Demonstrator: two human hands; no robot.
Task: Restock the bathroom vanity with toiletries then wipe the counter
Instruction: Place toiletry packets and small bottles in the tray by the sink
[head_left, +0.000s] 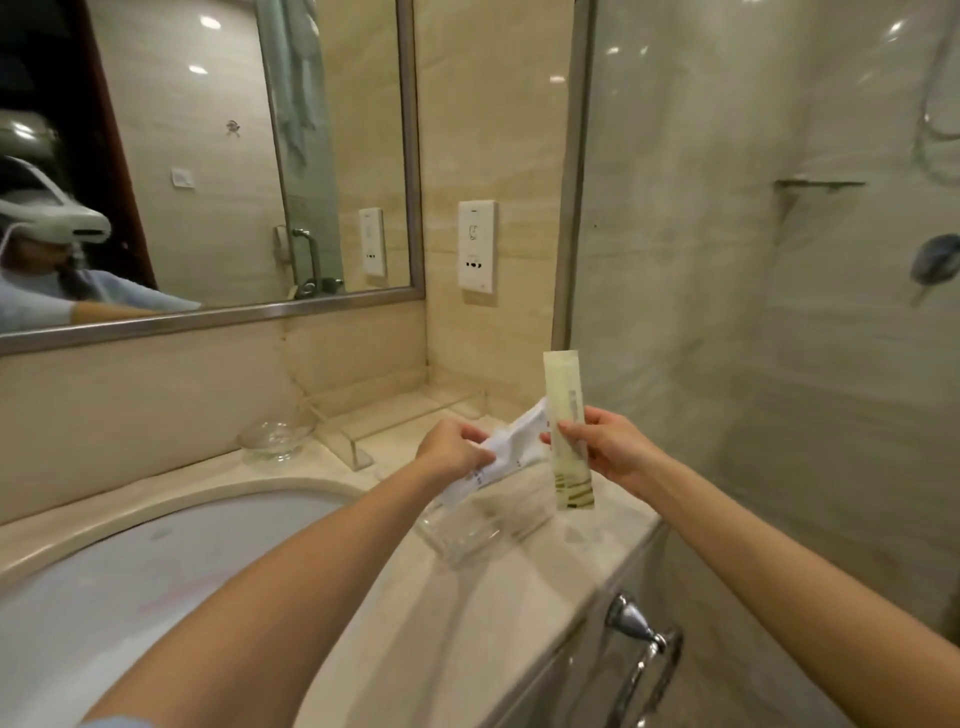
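Observation:
My right hand (608, 447) pinches a long pale-green toiletry packet (567, 426) and holds it upright above the counter. My left hand (453, 451) grips several white sachets (511, 452) that point up toward the green packet and touch it. Both hands hover over a clear acrylic tray (467, 530) lying on the beige marble counter (519, 587). A clear acrylic shelf (374, 421) stands in the back corner behind the hands.
A white oval sink (156, 571) fills the left of the counter. A small glass dish (275, 439) sits by the back wall. Above hangs a framed mirror (208, 156). A glass shower wall (753, 260) bounds the right, with a chrome towel bar (641, 649) below the counter edge.

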